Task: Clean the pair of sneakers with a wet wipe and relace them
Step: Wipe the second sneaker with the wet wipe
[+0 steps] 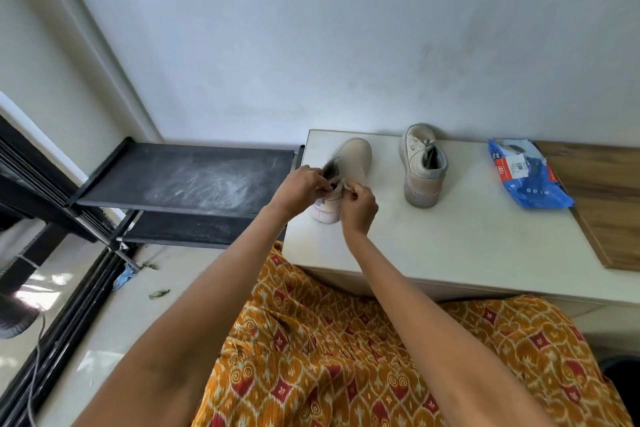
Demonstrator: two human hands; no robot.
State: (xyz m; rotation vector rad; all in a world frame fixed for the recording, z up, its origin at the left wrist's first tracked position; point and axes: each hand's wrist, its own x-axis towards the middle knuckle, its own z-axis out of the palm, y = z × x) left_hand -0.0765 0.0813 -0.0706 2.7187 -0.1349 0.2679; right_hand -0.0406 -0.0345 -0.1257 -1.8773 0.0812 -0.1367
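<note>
A home entryway corner: a dusty black shoe rack [187, 180] stands beside a white bench [450, 246], plain walls around.

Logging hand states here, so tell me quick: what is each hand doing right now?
Left hand: pinching the shoelace at the near sneaker.
Right hand: pinching the same shoelace.

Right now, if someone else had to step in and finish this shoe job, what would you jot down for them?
Left hand and right hand each pinch a lace at the near sneaker, on the white table.
The other sneaker stands to its right, untouched, laces seemingly in.
Wet wipe pack lies further right.
Done: whether wiping is finished can't be told.
Left: finish lacing the near sneaker, check the other.
</note>
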